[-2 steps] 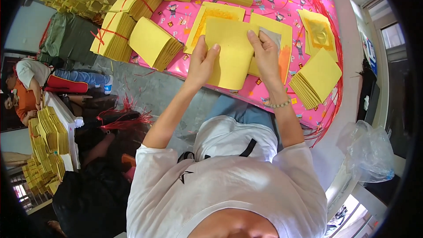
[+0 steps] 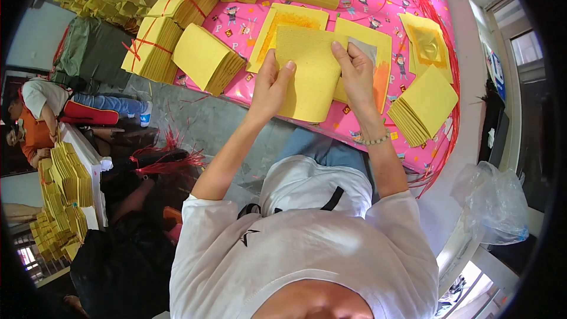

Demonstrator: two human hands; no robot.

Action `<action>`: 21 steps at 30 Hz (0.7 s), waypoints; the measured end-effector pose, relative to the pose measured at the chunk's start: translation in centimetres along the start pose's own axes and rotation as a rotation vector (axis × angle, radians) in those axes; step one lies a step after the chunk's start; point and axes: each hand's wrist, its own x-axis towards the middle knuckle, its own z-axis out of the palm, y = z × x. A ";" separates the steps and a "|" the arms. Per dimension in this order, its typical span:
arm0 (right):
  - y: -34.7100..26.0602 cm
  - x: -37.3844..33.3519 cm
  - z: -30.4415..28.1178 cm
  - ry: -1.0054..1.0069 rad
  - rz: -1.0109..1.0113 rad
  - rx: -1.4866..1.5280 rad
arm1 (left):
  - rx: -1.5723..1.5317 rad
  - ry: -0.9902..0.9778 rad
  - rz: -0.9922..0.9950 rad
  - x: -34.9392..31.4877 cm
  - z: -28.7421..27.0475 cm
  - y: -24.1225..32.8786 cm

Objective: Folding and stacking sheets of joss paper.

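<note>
Between my hands is a yellow paper sheet (image 2: 308, 77), raised over the near edge of the pink table and slightly curved at its lower end. My left hand (image 2: 273, 81) grips its left edge with the thumb on top. My right hand (image 2: 354, 74) pinches the upper right edge; a beaded bracelet circles that wrist. Behind the held sheet lies a yellow paper with an orange patch (image 2: 295, 16), partly covered. Under my right hand is another yellow paper with a silver and orange patch (image 2: 378, 41).
The pink patterned table (image 2: 236, 29) carries tied yellow bundles (image 2: 155, 47), a loose stack (image 2: 207, 59) at left and another stack (image 2: 425, 106) at right. Red strings (image 2: 452, 136) hang along its right edge. Two people (image 2: 41, 106) are at a paper-laden table on the left.
The held sheet has shifted down very slightly and its face tilts a little differently. Both hands keep their grip almost in place.
</note>
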 end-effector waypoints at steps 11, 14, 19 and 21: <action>0.0 -1.0 -1.6 -0.011 0.052 -0.034 | 0.006 -0.050 -0.102 -1.6 -0.8 0.9; -1.1 -1.8 -1.0 -0.078 0.111 -0.040 | -0.044 -0.026 -0.138 -1.7 -0.9 1.1; -1.2 -3.8 -0.5 -0.192 0.281 -0.051 | -0.056 -0.010 -0.114 -1.8 -1.0 1.5; -1.4 -4.0 -0.5 -0.189 0.271 -0.085 | -0.051 -0.011 -0.130 -1.9 -0.9 1.4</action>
